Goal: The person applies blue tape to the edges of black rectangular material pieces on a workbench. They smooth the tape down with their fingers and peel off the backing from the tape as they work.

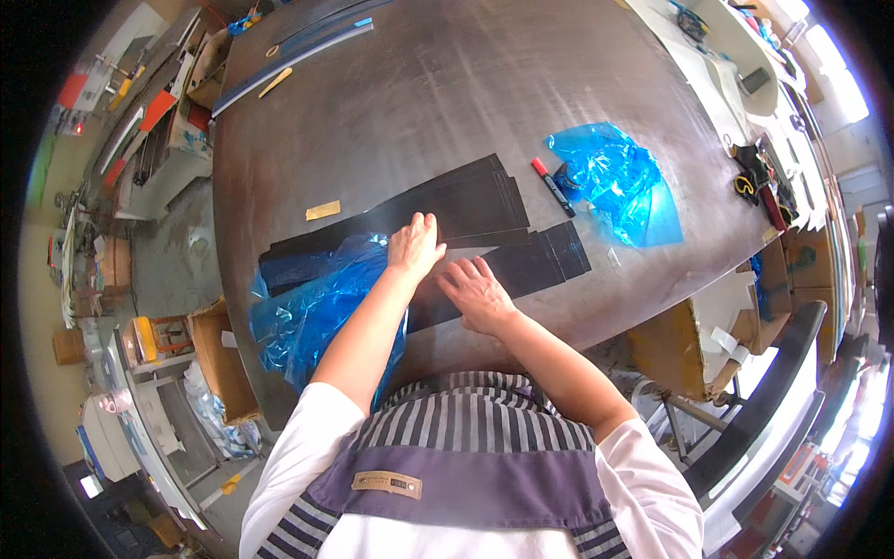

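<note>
Fingers of the left hand [414, 247] lay bent and close together on the far stack of black strips [480, 196], while those of the right hand [480, 298] curled slightly apart over the near stack of black strips [535, 261]. From my remote view I could not tell whether either hand pinched a strip or merely rested there, since the undersides of the fingers were hidden.

The left forearm covered part of the blue plastic film [312, 321] and, with the right hand, masked much of the near stack's left part. The film's folds blurred the dark pieces at the far stack's left end, so I could not count the strips.

Right of the stacks I saw a marker with a red cap [554, 189] just beside another crumpled blue sheet [619, 182]. A small tan piece [323, 211] lay just beyond the far stack, on the left. Long straight bars [298, 65] crossed the table [419, 102] at its far left, well apart from the hands. Only the left-hand film crowded the work.

Both stacks lay flat near the table's near edge, their long axes running from near left to far right, their right ends stepped like stairs.
</note>
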Action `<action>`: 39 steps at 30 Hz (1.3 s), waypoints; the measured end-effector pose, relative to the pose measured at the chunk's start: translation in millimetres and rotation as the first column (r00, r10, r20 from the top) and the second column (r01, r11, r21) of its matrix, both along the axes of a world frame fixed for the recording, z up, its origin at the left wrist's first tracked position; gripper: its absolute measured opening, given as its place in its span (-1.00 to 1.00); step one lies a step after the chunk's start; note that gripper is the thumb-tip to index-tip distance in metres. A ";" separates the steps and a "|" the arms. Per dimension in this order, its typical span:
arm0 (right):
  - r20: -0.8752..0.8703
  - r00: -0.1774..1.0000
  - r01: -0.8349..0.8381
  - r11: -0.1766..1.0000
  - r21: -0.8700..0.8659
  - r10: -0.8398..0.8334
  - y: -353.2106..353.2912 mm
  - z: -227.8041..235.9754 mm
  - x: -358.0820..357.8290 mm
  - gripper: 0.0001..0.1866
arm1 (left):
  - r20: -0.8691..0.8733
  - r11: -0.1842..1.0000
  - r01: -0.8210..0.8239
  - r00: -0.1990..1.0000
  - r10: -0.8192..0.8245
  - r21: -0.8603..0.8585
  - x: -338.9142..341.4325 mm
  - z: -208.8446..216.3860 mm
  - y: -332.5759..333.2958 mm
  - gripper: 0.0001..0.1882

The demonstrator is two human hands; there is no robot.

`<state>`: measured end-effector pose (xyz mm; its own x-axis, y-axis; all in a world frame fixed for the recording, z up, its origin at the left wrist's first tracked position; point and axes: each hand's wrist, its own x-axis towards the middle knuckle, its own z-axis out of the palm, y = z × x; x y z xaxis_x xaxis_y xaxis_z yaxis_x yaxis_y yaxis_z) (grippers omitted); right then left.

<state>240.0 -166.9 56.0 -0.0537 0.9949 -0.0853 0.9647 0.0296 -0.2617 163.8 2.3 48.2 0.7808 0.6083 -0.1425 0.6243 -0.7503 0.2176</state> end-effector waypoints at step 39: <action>-0.084 0.556 0.776 0.481 0.408 -0.827 -161.9 -70.4 82.3 -0.62 | 0.699 0.979 -0.139 0.715 -0.005 0.149 -74.0 70.2 -16.5 -0.93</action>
